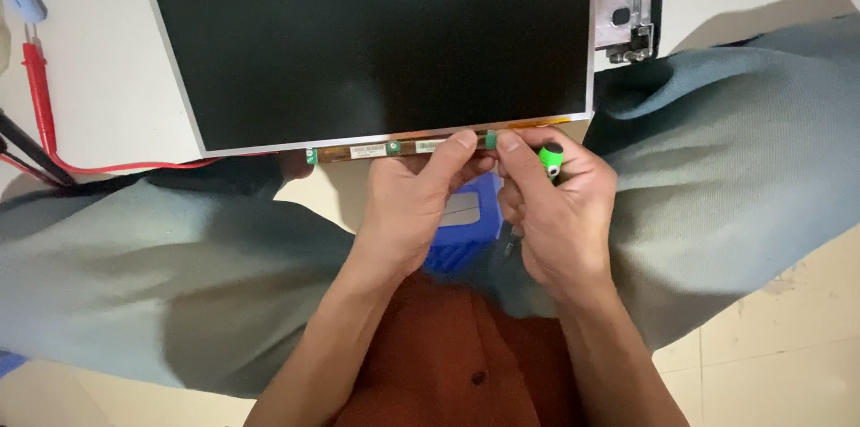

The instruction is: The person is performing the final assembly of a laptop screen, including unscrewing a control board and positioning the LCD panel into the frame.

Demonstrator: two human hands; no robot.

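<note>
At the far left, a red probe [38,91] lies on the white surface [98,77], its red wire [134,166] trailing right toward the near edge of a screen panel [376,42]. A black probe [31,154] lies just beside it, nearer. The screen panel is dark, flat and fills the far middle of the view, resting across the person's lap in grey trousers [134,275]. Along its near edge runs a narrow circuit strip [385,150], brownish with a green end at the left. The left hand [412,207] pinches the right part of this strip between thumb and forefinger. Under both hands, between the knees, sits a blue object [466,230], partly hidden. The right hand [560,212] is curled around a screwdriver [550,158] with a green and black handle, while its fingertips touch the strip's right end, close against the left fingertips. At the far right, a metal hinge [627,15] sits at the panel's corner.
</note>
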